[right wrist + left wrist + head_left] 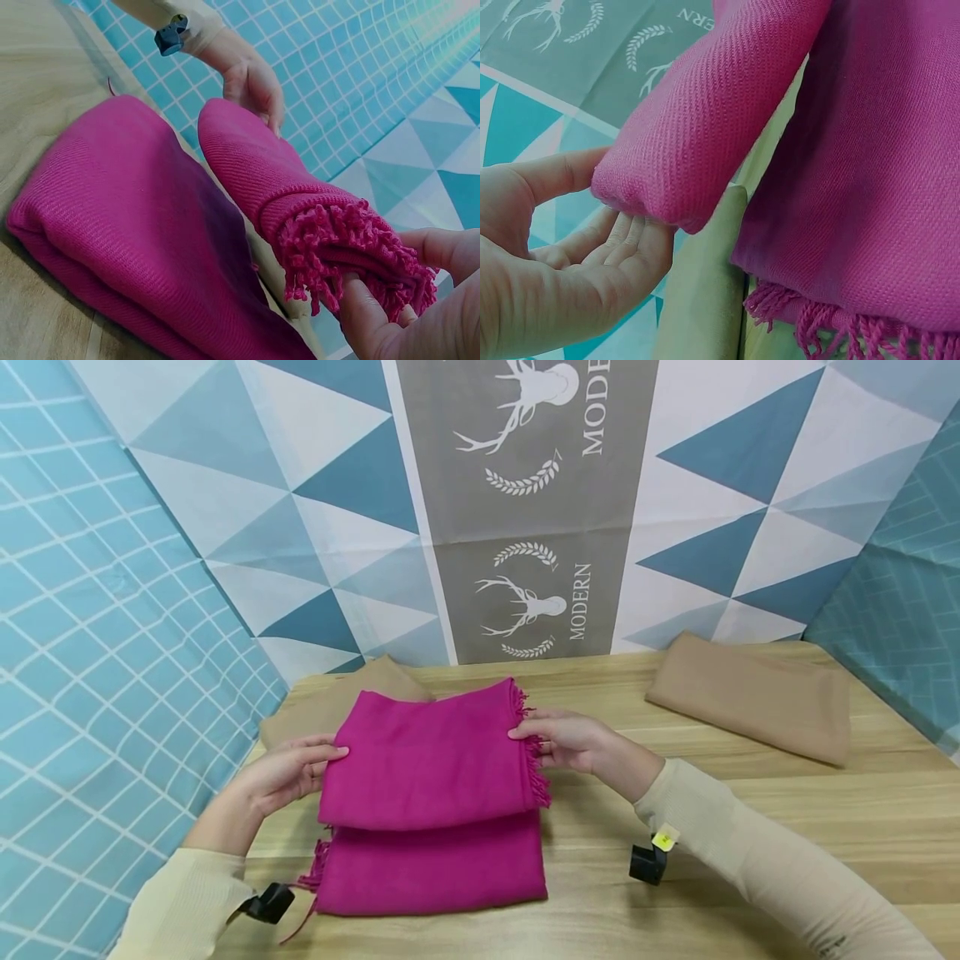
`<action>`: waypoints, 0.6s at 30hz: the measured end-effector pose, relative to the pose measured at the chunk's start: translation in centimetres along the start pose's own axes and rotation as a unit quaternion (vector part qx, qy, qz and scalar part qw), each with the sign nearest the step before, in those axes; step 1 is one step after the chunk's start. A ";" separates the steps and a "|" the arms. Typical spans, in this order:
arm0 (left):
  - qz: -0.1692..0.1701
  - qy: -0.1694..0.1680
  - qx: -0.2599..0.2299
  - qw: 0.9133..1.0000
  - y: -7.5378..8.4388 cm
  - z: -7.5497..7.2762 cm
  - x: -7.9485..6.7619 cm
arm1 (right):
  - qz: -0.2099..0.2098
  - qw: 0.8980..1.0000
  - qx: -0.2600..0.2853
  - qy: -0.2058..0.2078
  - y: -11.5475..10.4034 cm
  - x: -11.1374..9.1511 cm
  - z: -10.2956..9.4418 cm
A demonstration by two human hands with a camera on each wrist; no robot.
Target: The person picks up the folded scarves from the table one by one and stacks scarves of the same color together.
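Observation:
A magenta shawl (431, 760) with fringed ends lies folded on the table, its upper part raised between both hands. My left hand (292, 772) pinches the left edge of this raised part, thumb on top and fingers below, as the left wrist view shows at the shawl's rolled edge (682, 142). On the other side, my right hand (581, 743) grips the fringed edge. In the right wrist view its thumb and fingers hold the layers beside the tassels (337, 240). The lower part of the shawl (127, 225) rests on the wood, with fringe at its left.
Partly behind the shawl, a flat tan piece (307, 710) lies at the table's back left. Another flat tan piece (750, 702) lies at the back right. Patterned fabric walls (360, 510) enclose the wooden table (615, 893) at the back and sides.

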State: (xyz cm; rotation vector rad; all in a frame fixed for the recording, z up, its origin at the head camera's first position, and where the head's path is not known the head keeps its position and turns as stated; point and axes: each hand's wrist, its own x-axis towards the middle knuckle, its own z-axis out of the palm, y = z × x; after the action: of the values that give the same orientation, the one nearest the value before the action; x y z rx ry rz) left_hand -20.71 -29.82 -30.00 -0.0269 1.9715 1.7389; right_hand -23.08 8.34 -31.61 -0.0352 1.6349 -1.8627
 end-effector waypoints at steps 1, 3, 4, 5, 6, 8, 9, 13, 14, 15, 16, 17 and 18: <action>0.000 0.001 0.000 1.000 -0.1 0.0 0.0 | 0.001 1.000 0.000 0.000 0.0 0.0 0.0; 0.002 0.001 -0.002 1.000 -0.2 0.0 0.0 | 0.001 1.000 0.000 -0.001 0.0 -0.1 0.1; 0.003 0.000 -0.003 1.000 -0.2 0.0 -0.1 | 0.001 1.000 0.000 -0.001 0.0 -0.2 0.1; 0.003 -0.001 -0.006 1.000 -0.3 0.0 -0.1 | 0.002 1.000 0.000 0.000 0.0 -0.2 0.1; 0.004 -0.002 -0.009 1.000 -0.3 0.0 -0.1 | 0.002 1.000 0.000 0.000 0.0 -0.2 0.2; 0.005 -0.005 -0.013 1.000 -0.3 -0.1 -0.2 | 0.002 1.000 0.001 -0.001 0.1 -0.2 0.2; 0.005 -0.007 -0.015 1.000 -0.4 -0.1 -0.2 | 0.002 1.000 0.001 -0.001 0.1 -0.2 0.2; 0.007 -0.011 -0.018 1.000 -0.4 -0.1 -0.3 | 0.004 1.000 0.000 0.000 0.1 -0.2 0.3; 0.007 -0.011 -0.019 1.000 -0.5 -0.1 -0.3 | 0.006 1.000 0.001 0.002 0.1 -0.2 0.3; 0.007 -0.012 -0.019 1.000 -0.5 -0.1 -0.3 | 0.007 1.000 0.003 0.003 0.1 -0.2 0.3; 0.007 -0.012 -0.018 1.000 -0.5 0.0 -0.4 | 0.008 1.000 0.003 0.005 0.2 -0.2 0.3; 0.007 -0.011 -0.017 1.000 -0.5 0.0 -0.4 | 0.009 1.000 0.004 0.008 0.2 -0.2 0.3; 0.007 -0.010 -0.017 1.000 -0.6 0.0 -0.4 | 0.010 1.000 0.005 0.010 0.2 -0.2 0.3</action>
State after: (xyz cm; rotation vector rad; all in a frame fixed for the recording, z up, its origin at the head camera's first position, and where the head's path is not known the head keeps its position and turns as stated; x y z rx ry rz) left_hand -20.20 -30.02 -30.37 -0.0069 1.9324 1.7737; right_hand -22.71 8.21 -31.68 0.0039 1.6340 -1.8621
